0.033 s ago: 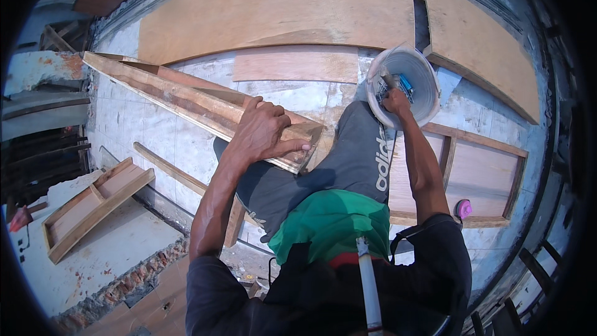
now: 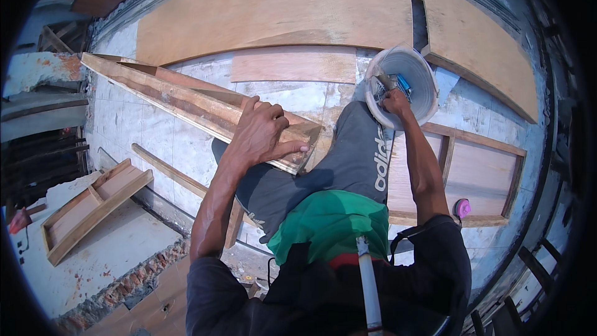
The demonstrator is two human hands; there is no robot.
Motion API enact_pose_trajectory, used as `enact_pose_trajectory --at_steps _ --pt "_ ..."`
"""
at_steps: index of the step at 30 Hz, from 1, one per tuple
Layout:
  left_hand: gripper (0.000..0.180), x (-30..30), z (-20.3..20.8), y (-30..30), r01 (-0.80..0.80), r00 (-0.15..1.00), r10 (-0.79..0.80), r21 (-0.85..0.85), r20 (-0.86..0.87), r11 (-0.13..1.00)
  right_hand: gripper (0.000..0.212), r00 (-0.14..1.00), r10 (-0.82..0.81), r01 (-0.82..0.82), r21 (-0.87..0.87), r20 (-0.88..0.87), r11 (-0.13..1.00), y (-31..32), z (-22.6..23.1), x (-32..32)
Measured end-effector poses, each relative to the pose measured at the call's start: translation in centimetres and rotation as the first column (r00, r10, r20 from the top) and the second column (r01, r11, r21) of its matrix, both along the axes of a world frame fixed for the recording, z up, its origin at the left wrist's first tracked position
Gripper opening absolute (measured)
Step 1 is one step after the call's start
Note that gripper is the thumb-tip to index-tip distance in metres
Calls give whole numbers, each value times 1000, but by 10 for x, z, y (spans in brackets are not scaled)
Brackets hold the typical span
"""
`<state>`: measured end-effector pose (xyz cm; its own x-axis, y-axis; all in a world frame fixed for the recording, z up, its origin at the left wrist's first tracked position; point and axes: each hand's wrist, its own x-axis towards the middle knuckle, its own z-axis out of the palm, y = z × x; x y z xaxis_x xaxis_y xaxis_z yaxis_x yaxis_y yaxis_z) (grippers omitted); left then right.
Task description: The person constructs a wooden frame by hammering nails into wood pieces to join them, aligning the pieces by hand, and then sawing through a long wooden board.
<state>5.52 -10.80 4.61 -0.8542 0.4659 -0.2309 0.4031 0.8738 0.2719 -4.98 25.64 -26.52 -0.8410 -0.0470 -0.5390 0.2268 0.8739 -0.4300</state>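
A long, narrow wooden frame with crosspieces and a plywood face lies tilted, its near end resting on my lap. My left hand grips that end, fingers over the upper edge and thumb stretched along the corner. Right of my knee stands a whitish plastic bucket holding many thin metal pieces that look like nails and a bright blue item. My right hand reaches inside it, fingers curled at a brownish, handle-like piece. Bucket shadow and my fingers hide what that piece belongs to.
Large plywood panels lie ahead, another panel far right. A framed panel with a pink round object lies right. Left are a small frame, a loose batten and a broken slab edge. A cigarette juts up below.
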Motion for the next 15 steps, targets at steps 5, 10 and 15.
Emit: enact_pose_trajectory --at_steps 5,10,15 --pt "83 23 -7 -5 -36 969 75 165 -235 986 8 979 -112 192 -570 173 799 27 20 19" --pt "57 66 22 -3 -20 872 295 575 -391 818 8 919 -347 357 -767 187 533 11 54 42" --pt "37 145 79 12 164 901 356 953 -249 254 45 857 -502 334 -864 113 376 -37 104 70"
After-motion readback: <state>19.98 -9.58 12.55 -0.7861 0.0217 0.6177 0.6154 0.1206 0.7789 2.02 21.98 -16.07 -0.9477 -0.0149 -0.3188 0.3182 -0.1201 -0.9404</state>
